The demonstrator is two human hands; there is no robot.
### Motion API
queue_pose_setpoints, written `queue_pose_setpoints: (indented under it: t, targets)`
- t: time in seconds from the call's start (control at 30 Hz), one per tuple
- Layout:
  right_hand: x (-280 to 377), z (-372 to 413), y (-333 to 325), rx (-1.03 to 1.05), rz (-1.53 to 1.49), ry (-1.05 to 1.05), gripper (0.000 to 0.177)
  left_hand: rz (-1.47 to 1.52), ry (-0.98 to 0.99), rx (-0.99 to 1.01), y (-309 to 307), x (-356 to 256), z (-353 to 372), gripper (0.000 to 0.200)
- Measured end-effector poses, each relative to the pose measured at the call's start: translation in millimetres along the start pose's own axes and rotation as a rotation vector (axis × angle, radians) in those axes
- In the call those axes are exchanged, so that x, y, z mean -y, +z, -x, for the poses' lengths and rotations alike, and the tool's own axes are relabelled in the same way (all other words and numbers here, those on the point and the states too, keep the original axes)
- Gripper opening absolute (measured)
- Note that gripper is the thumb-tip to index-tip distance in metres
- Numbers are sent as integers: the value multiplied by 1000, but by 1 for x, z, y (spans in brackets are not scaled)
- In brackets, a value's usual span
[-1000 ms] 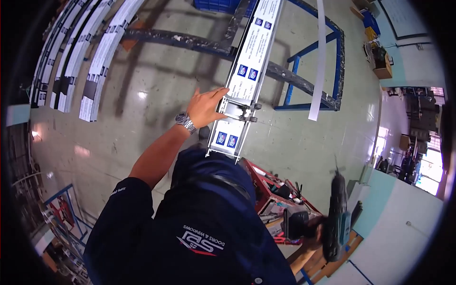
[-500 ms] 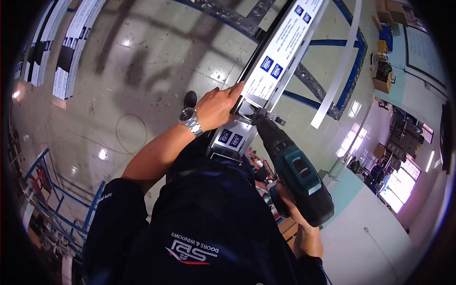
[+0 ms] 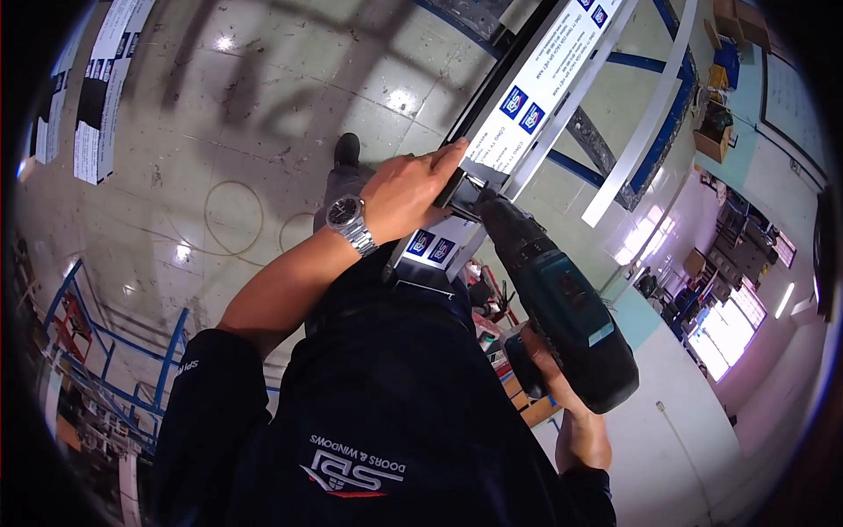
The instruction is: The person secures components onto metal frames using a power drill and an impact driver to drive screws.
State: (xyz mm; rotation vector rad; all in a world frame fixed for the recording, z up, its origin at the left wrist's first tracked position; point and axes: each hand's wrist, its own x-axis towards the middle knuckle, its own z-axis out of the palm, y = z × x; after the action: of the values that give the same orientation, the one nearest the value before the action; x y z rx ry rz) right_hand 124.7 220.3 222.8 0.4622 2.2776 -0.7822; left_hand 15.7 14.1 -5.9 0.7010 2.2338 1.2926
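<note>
My right hand (image 3: 555, 379) is wrapped round the handle of a teal and black cordless drill (image 3: 566, 303). The drill's nose points up and left, at the joint of a metal profile (image 3: 500, 140) covered in white printed protective film. My left hand (image 3: 406, 195), with a steel watch on its wrist, grips the profile's left edge beside a small dark piece (image 3: 458, 195) at the joint. A shorter film-covered section (image 3: 432, 249) continues from there toward my body. The drill's tip is hard to make out against the dark joint.
Blue steel framework (image 3: 654, 167) stands beyond the profile, with a loose white strip (image 3: 637, 140) across it. More wrapped profiles (image 3: 104, 97) are at the upper left. A thin hose (image 3: 233, 218) loops on the floor, and a blue rack (image 3: 114, 347) stands at lower left.
The view has shifted slightly, and a foot and leg show more at the left. The drill appears a little lower and to the right, its nose still at the joint. Both hands keep their holds.
</note>
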Motion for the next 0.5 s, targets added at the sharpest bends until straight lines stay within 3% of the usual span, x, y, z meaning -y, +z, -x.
queue_pose_setpoints:
  t: [0.07,0.13,0.5]
  targets:
    - [8,-3,-3,7,50,-14,27,10,11,-3,-1,0,0,96]
    - [11,-5,-5,-9,188,-170,28,18,19,-9,-2,1,-1,97]
    - [20,-18,-9,72,381,-253,28,73,67,-76,5,8,-1,96]
